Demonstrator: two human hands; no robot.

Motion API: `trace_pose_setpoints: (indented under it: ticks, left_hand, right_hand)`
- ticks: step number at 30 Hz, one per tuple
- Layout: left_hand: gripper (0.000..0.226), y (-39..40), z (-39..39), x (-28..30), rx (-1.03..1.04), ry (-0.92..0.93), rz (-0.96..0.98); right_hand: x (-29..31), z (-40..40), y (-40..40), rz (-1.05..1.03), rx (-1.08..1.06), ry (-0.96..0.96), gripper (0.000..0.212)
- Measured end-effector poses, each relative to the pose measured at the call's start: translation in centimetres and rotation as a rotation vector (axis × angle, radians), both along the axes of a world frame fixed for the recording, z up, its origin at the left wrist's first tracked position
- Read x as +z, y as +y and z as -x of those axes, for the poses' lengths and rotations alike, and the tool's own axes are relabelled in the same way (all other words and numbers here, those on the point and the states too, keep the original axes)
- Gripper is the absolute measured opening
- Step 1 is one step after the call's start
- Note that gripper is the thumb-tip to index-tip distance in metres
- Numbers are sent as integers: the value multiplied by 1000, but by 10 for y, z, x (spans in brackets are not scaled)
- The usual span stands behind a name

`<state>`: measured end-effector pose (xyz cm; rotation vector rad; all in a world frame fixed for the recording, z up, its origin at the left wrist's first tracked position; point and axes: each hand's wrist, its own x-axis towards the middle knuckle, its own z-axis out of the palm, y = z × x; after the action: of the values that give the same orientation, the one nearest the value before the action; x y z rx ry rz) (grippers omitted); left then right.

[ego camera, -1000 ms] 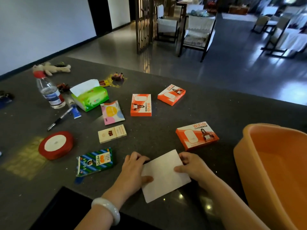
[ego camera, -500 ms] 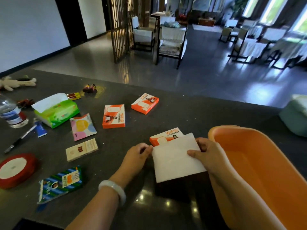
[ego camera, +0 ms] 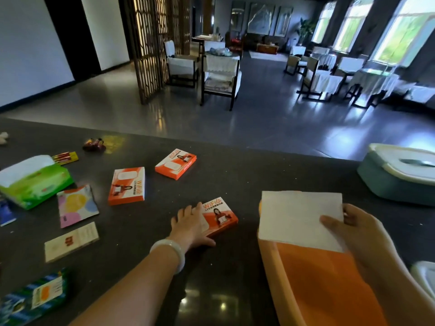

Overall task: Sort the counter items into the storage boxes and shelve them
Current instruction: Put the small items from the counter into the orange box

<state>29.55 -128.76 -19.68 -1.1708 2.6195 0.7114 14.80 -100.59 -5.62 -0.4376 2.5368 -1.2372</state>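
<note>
Nearest left: a striped blue-green packet lies flat on the dark counter, at the near left corner.
Orange box: an open orange storage box stands at the near right, its rim reaching the near edge of view.
Right hand: the right hand pinches a white flat box by its right edge, thumb on top, fingers curled behind; the white box hangs over the far end of the orange box.
Left hand: the left hand lies on the left end of the nearest WiFi box, fingers spread and fairly straight, thumb along the near side; I cannot tell whether it grips the box.
Left middle: a cream packet lies near the left arm; just beyond it sits a pastel packet, then a green tissue pack at the left edge.
Other WiFi boxes: a second WiFi box lies left of centre, a third WiFi box farther back, apart from each other.
Far right: a teal lidded box sits on the counter beyond the orange box.
Far left: a yellow strip of small red items and a small dark red toy lie toward the far edge.
</note>
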Motion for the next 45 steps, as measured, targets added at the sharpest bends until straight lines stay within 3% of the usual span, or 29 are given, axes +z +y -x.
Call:
trace_pose_setpoints:
  ticks: [4,10,16,24,30,38,45]
  left_hand:
    - [120,4,-2,3,45,75,35]
    - [115,21,-14,40,247,337,-39]
    - [115,65,13,96,202,525,65]
    - [117,106,59,104,-29,463,104]
    - [116,114,73,99,-144,352,149]
    - [118,107,80,86,-119,307,130]
    - [118,109,82,85,-86,278,112]
  right_hand:
    - [-14,18,10,-70,-9,-61,47]
    - [-27,38,19,-120,8,-96,49]
    - [-42,53,17,-225,96,-68,43]
    - [-64,73,17,-336,170,-130,29]
    - [-86,77,6,-328,119,-233,37]
    - [-108,81,-1,-255,8,-423,37]
    - [-123,79,-6,-275,48,-400,45]
